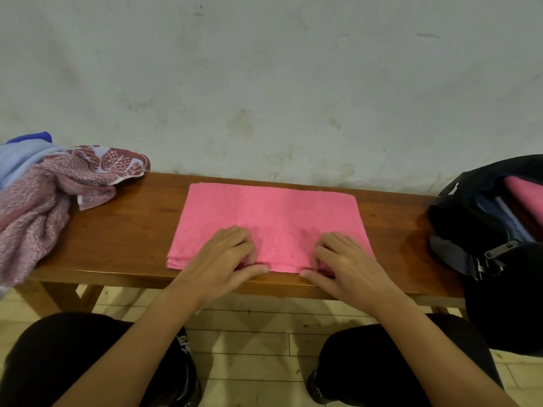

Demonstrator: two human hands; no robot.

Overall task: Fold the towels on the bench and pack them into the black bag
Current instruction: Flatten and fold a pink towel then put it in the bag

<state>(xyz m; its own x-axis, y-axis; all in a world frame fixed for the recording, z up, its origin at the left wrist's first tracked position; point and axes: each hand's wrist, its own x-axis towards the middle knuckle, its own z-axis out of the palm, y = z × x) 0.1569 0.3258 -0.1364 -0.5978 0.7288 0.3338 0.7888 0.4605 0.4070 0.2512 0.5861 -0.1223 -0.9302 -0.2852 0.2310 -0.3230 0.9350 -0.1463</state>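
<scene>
A pink towel (270, 212) lies folded flat in the middle of the wooden bench (129, 230). My left hand (226, 259) and my right hand (343, 262) both sit at the towel's near edge, fingers curled on top and thumbs under the edge, pinching it. The black bag (470, 218) stands open at the bench's right end, with a pink towel and other cloth showing inside. A heap of unfolded towels (53, 198), reddish patterned with light blue behind, lies at the left end.
A pale stained wall (264, 83) runs directly behind the bench. Below the bench is a light wooden floor (252, 342). My knees in black trousers are at the bottom left and right.
</scene>
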